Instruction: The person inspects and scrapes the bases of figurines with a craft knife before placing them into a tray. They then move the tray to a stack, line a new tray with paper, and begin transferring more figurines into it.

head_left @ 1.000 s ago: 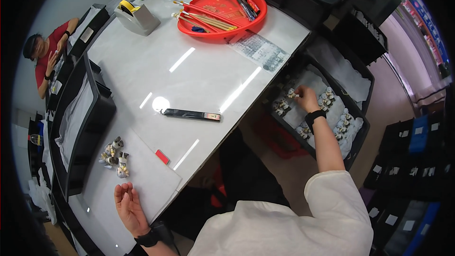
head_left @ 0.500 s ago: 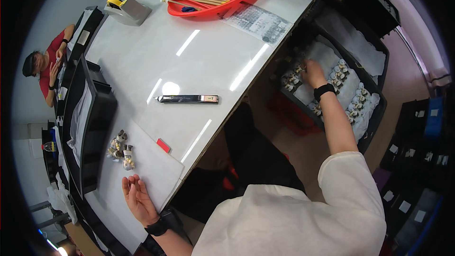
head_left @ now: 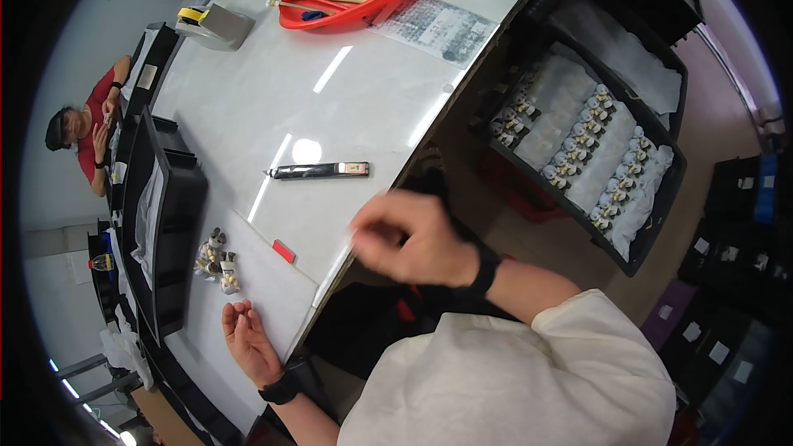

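Observation:
My left hand (head_left: 250,344) rests palm up near the table's front left edge, fingers loosely curled and apart, holding nothing. Just beyond its fingertips lie a few small figurines (head_left: 228,271) in white, grey and yellow. My right hand (head_left: 406,237) is over the table's right edge, blurred by motion. Its fingers look bent, but whether anything is in them is hidden. To the right, a black crate (head_left: 638,260) holds rows of similar figurines (head_left: 580,139) between strips of white padding.
A black craft knife (head_left: 320,171) and a small red piece (head_left: 283,251) lie on the white table (head_left: 239,99). Black trays (head_left: 175,239) line the left side. Farther back are a tape dispenser (head_left: 216,26) and a red tray (head_left: 363,2) with brushes. A person in red (head_left: 97,116) works at far left.
My right hand has left the figurine crate and swung left to the table's edge. The left hand stays beside the figurines. The view has shifted slightly.

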A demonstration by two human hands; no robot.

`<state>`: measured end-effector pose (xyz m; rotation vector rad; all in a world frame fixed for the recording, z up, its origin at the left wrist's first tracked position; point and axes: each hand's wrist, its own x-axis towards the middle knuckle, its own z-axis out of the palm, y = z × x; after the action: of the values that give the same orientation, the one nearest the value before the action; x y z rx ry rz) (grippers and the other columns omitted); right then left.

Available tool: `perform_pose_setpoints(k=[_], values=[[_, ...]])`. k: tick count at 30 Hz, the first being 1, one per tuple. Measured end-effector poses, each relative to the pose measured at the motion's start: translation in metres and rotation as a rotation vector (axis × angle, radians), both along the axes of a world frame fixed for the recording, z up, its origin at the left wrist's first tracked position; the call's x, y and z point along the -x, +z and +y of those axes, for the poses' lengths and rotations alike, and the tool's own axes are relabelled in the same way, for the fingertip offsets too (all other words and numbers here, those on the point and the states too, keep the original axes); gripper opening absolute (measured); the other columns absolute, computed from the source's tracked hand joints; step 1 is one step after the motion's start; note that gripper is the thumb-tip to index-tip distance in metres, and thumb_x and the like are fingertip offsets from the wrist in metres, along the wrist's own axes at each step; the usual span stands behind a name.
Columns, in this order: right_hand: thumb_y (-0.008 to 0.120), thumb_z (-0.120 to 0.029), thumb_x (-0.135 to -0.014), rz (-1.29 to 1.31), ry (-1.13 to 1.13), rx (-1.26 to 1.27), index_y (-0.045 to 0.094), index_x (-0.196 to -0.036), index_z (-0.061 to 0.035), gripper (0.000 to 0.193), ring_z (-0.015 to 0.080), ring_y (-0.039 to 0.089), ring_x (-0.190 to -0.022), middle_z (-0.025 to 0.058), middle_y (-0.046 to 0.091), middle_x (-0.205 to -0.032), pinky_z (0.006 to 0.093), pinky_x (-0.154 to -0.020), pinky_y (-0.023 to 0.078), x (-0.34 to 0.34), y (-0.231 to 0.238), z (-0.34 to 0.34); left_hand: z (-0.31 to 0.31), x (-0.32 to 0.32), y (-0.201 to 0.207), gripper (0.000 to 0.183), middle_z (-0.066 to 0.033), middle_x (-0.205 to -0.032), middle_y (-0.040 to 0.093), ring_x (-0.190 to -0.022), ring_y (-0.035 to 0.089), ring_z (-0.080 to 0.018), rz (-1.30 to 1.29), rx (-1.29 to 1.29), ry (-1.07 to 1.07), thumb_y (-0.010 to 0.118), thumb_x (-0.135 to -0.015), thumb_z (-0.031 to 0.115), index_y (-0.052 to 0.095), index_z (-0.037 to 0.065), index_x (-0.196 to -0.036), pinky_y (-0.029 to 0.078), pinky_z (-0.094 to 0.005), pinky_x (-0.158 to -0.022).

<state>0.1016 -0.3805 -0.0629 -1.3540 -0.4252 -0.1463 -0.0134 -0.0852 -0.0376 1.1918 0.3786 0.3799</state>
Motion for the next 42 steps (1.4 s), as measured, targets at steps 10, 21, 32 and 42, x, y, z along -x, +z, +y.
perform_pose_setpoints(k=[10,21,32,42], values=[[0.058,-0.014,-0.07,-0.469,0.36,0.052,0.05,-0.07,-0.0042,0.013,0.0275,0.054,-0.063,0.0092,0.054,-0.066,0.0373,-0.058,0.044,0.039,0.021,0.156,-0.005,-0.002,0.044,0.024,-0.0114,-0.101,0.055,-0.094,0.054,-0.0192,0.136,-0.471,-0.198,0.048,-0.081,-0.003,0.05,-0.002,-0.105,0.044,-0.0293,-0.081],[0.056,-0.015,-0.075,-0.351,0.563,0.157,0.056,-0.091,-0.0047,0.019,0.0261,0.055,-0.079,0.0079,0.057,-0.082,0.037,-0.072,0.043,0.065,-0.041,0.069,0.005,0.001,0.071,0.022,-0.0104,-0.101,0.056,-0.09,0.055,-0.0174,0.159,-0.538,-0.081,0.047,-0.082,0.0,0.052,-0.001,-0.104,0.044,-0.0271,-0.078],[0.045,-0.031,-0.083,0.784,0.273,1.464,0.042,-0.121,-0.0035,0.047,0.0354,0.047,-0.107,0.0211,0.05,-0.115,0.038,-0.091,0.038,0.04,-0.213,-0.148,-0.002,0.013,0.053,0.022,-0.0112,-0.099,0.057,-0.089,0.055,-0.0173,0.197,-0.501,-0.037,0.047,-0.083,0.001,0.052,-0.001,-0.104,0.044,-0.028,-0.079],[0.054,-0.013,-0.083,0.919,0.745,0.601,0.058,-0.095,0.0017,0.02,0.0136,0.059,-0.054,0.0073,0.061,-0.069,0.025,-0.048,0.047,0.033,-0.104,-0.072,0.012,0.0,0.075,0.02,-0.011,-0.095,0.059,-0.086,0.057,-0.0172,0.198,-0.579,-0.137,0.051,-0.081,-0.001,0.054,-0.004,-0.1,0.044,-0.0261,-0.075]])
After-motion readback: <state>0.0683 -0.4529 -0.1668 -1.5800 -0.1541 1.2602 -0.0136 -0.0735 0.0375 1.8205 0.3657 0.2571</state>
